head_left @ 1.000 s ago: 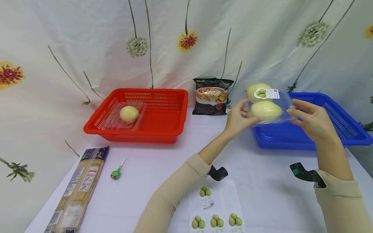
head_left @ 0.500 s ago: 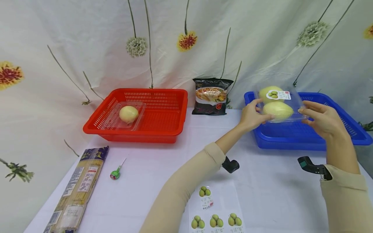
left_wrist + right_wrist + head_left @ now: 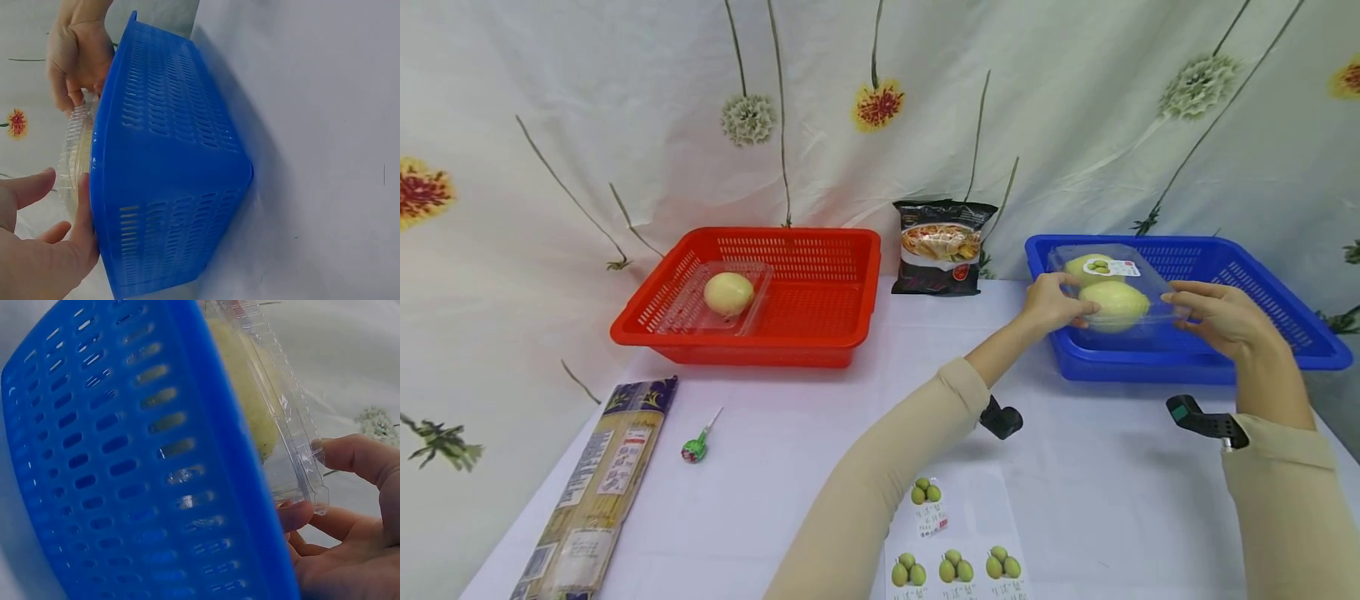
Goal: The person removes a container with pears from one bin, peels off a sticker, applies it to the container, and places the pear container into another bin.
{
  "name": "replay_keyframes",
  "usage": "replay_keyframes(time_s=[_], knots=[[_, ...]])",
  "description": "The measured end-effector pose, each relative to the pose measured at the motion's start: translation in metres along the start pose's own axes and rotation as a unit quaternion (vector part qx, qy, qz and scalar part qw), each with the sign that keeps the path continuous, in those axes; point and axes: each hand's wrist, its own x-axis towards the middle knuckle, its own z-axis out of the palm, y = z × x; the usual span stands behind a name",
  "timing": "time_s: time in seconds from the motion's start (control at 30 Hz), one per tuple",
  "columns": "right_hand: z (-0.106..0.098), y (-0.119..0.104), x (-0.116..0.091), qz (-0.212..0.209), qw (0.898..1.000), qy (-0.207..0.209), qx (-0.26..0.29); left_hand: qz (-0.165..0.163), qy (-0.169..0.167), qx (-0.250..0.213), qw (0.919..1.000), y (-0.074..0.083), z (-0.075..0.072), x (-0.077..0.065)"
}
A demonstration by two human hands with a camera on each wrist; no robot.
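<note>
A clear plastic fruit box [image 3: 1142,287] with two pale yellow fruits [image 3: 1112,305] inside is partly within the left part of the blue basket [image 3: 1195,367]. On its lid is a white sticker [image 3: 1112,267] with printed green fruits. My left hand [image 3: 1051,302] holds the box's near left side, its thumb by the lid edge. At the right end, my right hand [image 3: 1228,315] pinches the box's edge between thumb and fingers; the right wrist view shows this pinch on the plastic rim [image 3: 306,469]. The basket wall hides the box's underside in both wrist views.
A red basket [image 3: 790,354] stands left, with an open clear tray holding one yellow fruit [image 3: 728,294]. Between the baskets is a black noodle packet [image 3: 940,250]. A sticker sheet [image 3: 958,521], a green lollipop [image 3: 695,450] and a long noodle pack [image 3: 598,492] lie nearer.
Both hands have carried the fruit box right, then lowered it into the blue basket's left part. The baskets and the other items stay where they were.
</note>
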Motion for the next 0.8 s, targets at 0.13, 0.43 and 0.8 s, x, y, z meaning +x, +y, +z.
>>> replay_keyframes(time_s=[0.13,0.43,0.8], knots=[[-0.004,0.001,0.004,0.019,0.998,-0.032,0.049,-0.033,-0.005,-0.048,0.9983,0.003,0.000,0.002],[-0.007,-0.006,0.009,0.064,0.993,-0.043,0.089,-0.082,-0.010,-0.068,0.9943,0.013,-0.003,0.003],[-0.009,-0.002,0.012,0.070,0.996,-0.056,-0.020,-0.117,-0.003,-0.088,0.9892,0.018,-0.001,0.004]])
